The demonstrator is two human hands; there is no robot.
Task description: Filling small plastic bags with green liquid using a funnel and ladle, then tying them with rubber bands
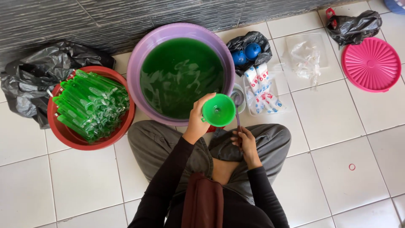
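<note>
**Sitting cross-legged on a white tiled floor, filling setup all around**

Person's on the white tile floor against a dark grey wall. Left hand is wrapped around a green funnel, held at the near rim of a purple basin of green liquid. Right hand is closed on a thin ladle handle. Red basin of filled green tubes sits left, pink lid far right.

Funnel between basin and lap
</note>
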